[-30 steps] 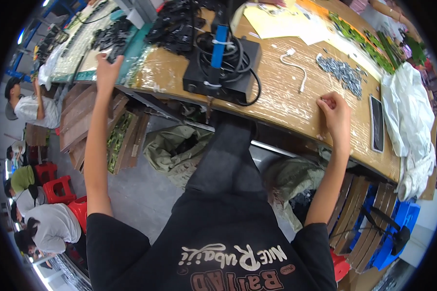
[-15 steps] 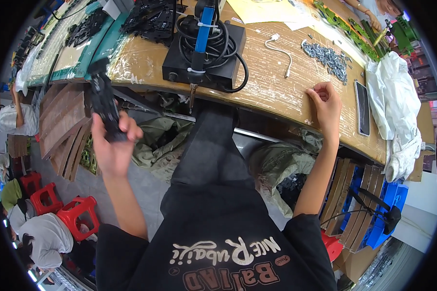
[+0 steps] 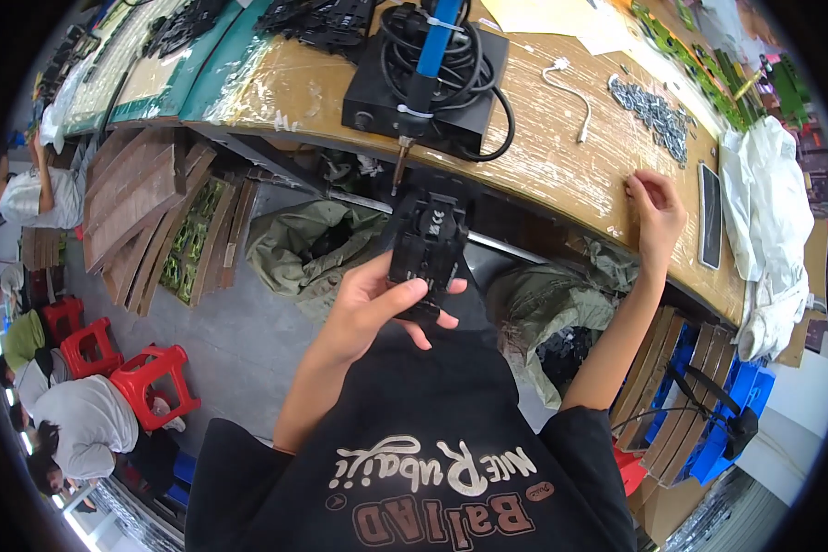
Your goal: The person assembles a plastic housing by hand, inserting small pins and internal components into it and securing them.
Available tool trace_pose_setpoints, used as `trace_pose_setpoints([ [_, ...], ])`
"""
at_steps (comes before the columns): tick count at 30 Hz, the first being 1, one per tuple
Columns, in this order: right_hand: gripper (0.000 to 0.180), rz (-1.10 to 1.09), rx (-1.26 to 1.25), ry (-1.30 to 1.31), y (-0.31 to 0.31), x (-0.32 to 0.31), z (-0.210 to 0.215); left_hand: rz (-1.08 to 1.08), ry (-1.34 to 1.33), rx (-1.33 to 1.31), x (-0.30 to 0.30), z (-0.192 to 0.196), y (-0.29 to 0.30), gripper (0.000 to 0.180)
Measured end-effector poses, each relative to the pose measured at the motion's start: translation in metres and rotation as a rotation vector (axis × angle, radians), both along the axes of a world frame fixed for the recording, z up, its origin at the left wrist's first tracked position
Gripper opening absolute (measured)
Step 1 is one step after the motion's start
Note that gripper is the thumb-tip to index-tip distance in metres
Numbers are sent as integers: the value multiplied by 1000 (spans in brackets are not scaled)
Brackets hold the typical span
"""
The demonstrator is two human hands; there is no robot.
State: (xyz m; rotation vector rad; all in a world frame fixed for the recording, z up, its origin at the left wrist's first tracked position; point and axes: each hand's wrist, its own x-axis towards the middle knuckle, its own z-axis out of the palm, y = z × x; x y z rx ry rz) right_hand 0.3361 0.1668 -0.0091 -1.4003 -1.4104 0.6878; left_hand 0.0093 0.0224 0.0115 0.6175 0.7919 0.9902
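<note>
In front of my body, my left hand grips a black plastic housing by its lower end, thumb on top and fingers underneath. The housing is held up short of the table's front edge, just below the metal tip of a blue-and-black electric screwdriver. My right hand rests over the table's right part, its fingers curled and pinched together. Whatever may be in that pinch is too small to make out. Beyond it lies a heap of small grey screws; to its right is a phone.
A black box with coiled cable stands at the table's front edge. A white cable lies nearby. Black parts are piled at the back left. Open green sacks and wooden trays stand below. A white bag hangs at right.
My left hand has swung from the left to in front of my body, bringing the black housing with it. My right hand stays over the table, fingers still curled. The whole view has shifted slightly.
</note>
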Motion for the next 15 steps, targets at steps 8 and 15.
trace_pose_setpoints([
  [8,14,59,-49,44,-2,-6,3,-124,15,16,18,-13,-8,30],
  [15,15,84,-57,53,-2,-4,8,-219,184,-28,21,-23,-14,23],
])
